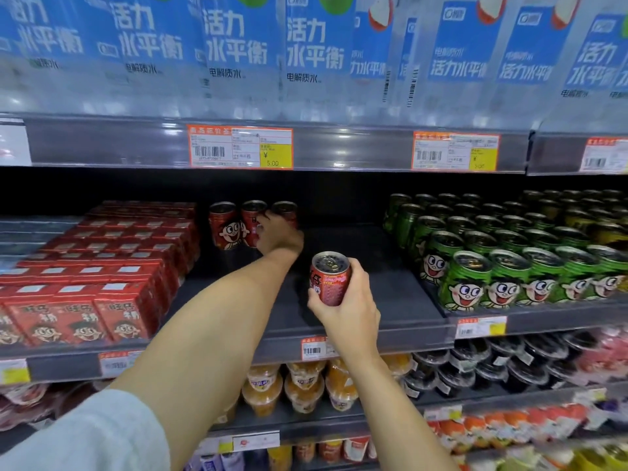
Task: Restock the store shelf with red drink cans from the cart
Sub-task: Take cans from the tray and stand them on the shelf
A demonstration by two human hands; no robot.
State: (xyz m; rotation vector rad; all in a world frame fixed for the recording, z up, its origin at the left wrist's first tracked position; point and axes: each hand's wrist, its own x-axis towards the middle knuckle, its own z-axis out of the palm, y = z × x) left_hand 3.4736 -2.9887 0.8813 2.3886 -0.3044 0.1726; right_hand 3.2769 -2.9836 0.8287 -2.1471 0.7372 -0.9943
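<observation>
Three red drink cans stand in a row at the back of the dark middle shelf [390, 300]. My left hand [277, 234] reaches deep into the shelf and wraps around the rightmost can [286, 210], partly hiding it. The leftmost can [223, 226] shows a cartoon face; the middle can [252, 217] stands just left of my fingers. Nearer the shelf's front edge, my right hand [350, 307] grips another red can [329, 278] upright, slightly above the shelf floor. The cart is out of view.
Red drink cartons [102, 283] fill the shelf's left part. Rows of green cans [503, 266] fill the right part. Blue-labelled water bottles [306, 56] stand on the shelf above; cups of jelly [299, 385] sit below. Price tags [240, 147] line the shelf rails.
</observation>
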